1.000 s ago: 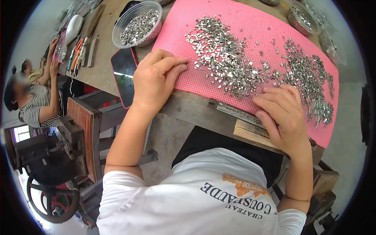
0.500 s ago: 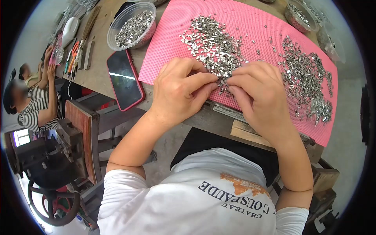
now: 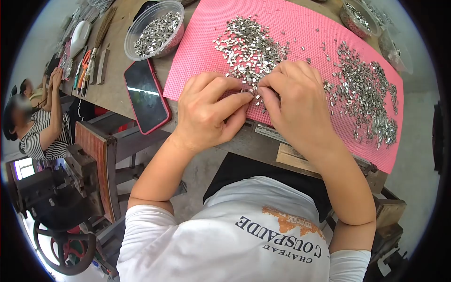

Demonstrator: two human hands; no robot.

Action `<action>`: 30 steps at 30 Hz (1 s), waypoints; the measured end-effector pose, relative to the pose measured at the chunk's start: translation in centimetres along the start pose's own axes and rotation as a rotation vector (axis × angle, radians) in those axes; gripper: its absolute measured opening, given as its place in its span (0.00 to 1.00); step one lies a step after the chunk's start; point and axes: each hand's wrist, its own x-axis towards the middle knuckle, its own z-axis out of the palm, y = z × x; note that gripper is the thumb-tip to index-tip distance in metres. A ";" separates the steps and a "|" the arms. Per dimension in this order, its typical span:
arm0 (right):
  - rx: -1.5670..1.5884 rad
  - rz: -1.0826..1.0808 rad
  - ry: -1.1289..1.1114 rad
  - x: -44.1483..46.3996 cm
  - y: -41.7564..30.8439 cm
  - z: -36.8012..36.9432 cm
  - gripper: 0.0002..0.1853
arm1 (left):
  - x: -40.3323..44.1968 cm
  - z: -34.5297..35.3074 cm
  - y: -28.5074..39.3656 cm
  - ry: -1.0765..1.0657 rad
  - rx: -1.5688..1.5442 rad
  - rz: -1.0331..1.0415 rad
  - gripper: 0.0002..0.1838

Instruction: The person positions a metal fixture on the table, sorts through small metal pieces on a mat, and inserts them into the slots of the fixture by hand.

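Many small silvery metal pieces [image 3: 249, 47] are spread in a loose pile on a pink textured mat [image 3: 192, 51]. At the near end of this pile my left hand [image 3: 209, 108] has thumb and forefinger pinched together, its fingertips among the pieces. My right hand [image 3: 298, 96] faces it from the other side, also pinched, and the two sets of fingertips are close together. Anything held between them is too small to make out. A second spread of metal pieces [image 3: 364, 89] lies on the mat to the right of my right hand.
Left of the mat are a phone [image 3: 146, 96] in a red case and a clear tub [image 3: 155, 30] of metal pieces. Another tub [image 3: 359, 19] stands at the far right. Pliers [image 3: 84, 66] and a brush [image 3: 104, 28] lie far left. Other people [image 3: 42, 127] sit beyond a hand-wheel machine [image 3: 61, 188].
My right hand has moved left and slightly up toward the pile's near end. The left hand has shifted slightly left. Both stay pinched.
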 end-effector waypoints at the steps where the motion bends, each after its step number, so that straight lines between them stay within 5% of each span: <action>1: -0.002 0.000 -0.001 0.1 -0.1 0.1 0.03 | 0.0 0.0 0.0 0.004 -0.017 -0.024 0.12; 17: -0.167 -0.028 0.025 0.0 -0.9 0.7 0.03 | 1.1 -1.0 -0.8 -0.053 -0.204 -0.270 0.10; 30: -0.045 0.044 0.109 -2.2 -0.4 -3.6 0.05 | 0.6 -1.5 -1.0 -0.061 -0.189 -0.224 0.12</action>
